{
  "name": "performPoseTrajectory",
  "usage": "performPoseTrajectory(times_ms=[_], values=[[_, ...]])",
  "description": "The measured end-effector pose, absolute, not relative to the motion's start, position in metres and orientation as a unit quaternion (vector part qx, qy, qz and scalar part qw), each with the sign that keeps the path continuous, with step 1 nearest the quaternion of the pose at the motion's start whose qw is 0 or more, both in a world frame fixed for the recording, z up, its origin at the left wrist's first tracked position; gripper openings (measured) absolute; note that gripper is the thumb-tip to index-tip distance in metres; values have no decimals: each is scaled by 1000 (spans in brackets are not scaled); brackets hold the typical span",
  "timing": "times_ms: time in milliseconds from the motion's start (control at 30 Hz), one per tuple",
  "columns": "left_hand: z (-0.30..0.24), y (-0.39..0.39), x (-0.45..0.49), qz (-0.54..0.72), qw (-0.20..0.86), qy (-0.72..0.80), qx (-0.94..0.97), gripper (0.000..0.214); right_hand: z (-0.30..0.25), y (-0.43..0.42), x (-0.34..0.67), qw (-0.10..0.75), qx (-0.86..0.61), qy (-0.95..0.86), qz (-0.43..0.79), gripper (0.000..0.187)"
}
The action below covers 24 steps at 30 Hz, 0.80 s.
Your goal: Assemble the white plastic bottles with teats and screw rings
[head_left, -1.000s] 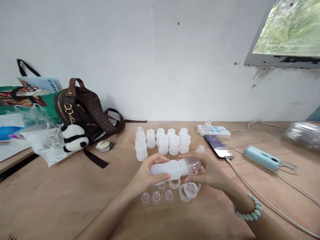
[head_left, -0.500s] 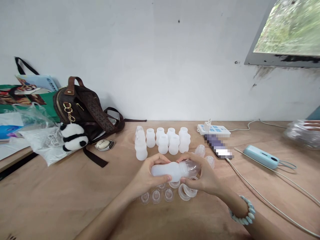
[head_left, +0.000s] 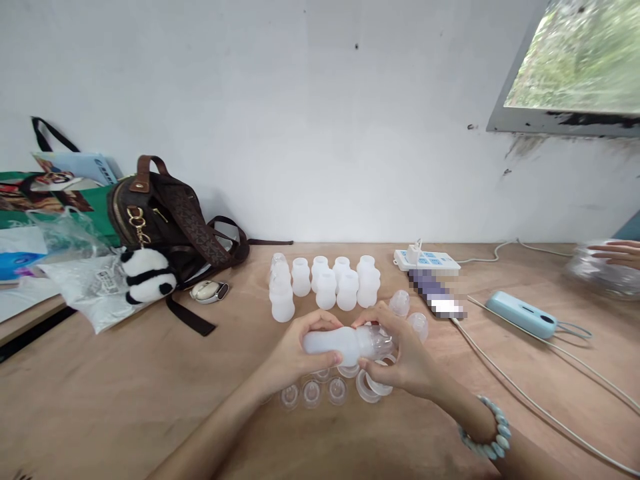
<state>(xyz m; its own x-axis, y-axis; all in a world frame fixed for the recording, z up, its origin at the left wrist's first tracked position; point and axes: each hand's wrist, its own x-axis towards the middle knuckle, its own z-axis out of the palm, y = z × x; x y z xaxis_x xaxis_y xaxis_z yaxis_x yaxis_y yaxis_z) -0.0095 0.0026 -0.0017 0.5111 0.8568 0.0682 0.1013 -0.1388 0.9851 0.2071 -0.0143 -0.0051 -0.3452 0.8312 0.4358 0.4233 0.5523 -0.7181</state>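
Observation:
A milky white baby bottle [head_left: 330,341] with a clear cap lies sideways between my hands, above the table. My left hand [head_left: 300,343] wraps around its base end. My right hand [head_left: 400,350] grips the neck and the clear cap [head_left: 381,341]. Below it, several clear nipples [head_left: 311,393] lie in a group, with white collar rings [head_left: 369,387] to their right. Behind my hands stand several open white bottle bodies [head_left: 326,288]. A capped bottle [head_left: 279,267] stands at their left end. Two clear domed caps [head_left: 418,325] rest beyond my right hand.
A brown backpack [head_left: 155,220] with a panda plush [head_left: 147,275] sits at left, a computer mouse [head_left: 207,291] beside it. To the right are a power strip [head_left: 430,261], phone [head_left: 435,293], blue power bank [head_left: 523,313] and cables. Another person's hand [head_left: 620,253] touches clear plastic at far right.
My right hand has shifted slightly along the clear cap, while my left hand keeps its hold. The other person's hand at far right has moved a little to the left.

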Motion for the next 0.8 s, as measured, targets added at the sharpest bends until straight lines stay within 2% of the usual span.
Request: performPoseTrajectory(times_ms=[100, 233, 333, 433, 533, 667, 800], values=[[-2, 5, -14, 326, 522, 359, 702, 46, -3, -14, 209, 403, -395, -791, 236, 32], [6, 8, -20, 268, 366, 386, 803, 48, -4, -10, 210, 391, -391, -798, 239, 38], [9, 9, -21, 232, 288, 403, 837, 45, -9, -8, 207, 421, -385, -778, 262, 49], [7, 10, -19, 244, 280, 435, 820, 41, -16, -5, 205, 477, -369, -741, 294, 56], [-3, 15, -18, 280, 293, 490, 772, 39, -19, -3, 206, 512, -380, -703, 314, 54], [-19, 25, -20, 339, 348, 518, 704, 44, -18, -3, 207, 507, -396, -695, 322, 46], [-26, 29, -21, 345, 372, 526, 682, 49, -16, -5, 205, 498, -404, -702, 311, 42]])
